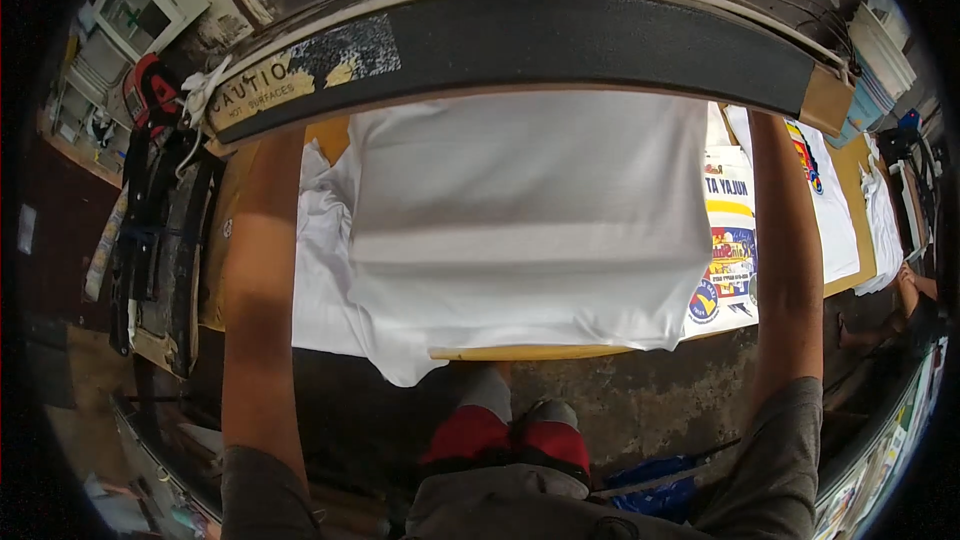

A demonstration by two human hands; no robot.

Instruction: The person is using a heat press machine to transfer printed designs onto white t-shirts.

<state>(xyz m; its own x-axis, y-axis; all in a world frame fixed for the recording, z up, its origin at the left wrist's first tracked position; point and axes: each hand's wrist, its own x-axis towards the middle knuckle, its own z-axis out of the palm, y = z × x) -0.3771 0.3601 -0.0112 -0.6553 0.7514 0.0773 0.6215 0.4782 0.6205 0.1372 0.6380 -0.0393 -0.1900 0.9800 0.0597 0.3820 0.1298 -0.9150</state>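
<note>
A smooth white shirt lies spread out in front of me, its far part passing beneath a long black press bar with a caution label. My left forearm reaches along the left side of the shirt and goes under the bar. On the right side, my right forearm does the same. Both hands are hidden by the bar, so what they hold or touch does not show. The shirt's near hem hangs over the edge of a tan table, lowest at the left.
Crumpled white cloth lies by my left forearm. White pieces with colourful prints are at the right. Black metal frames and a red-and-black item stand at the left. Another person's hand shows at the far right.
</note>
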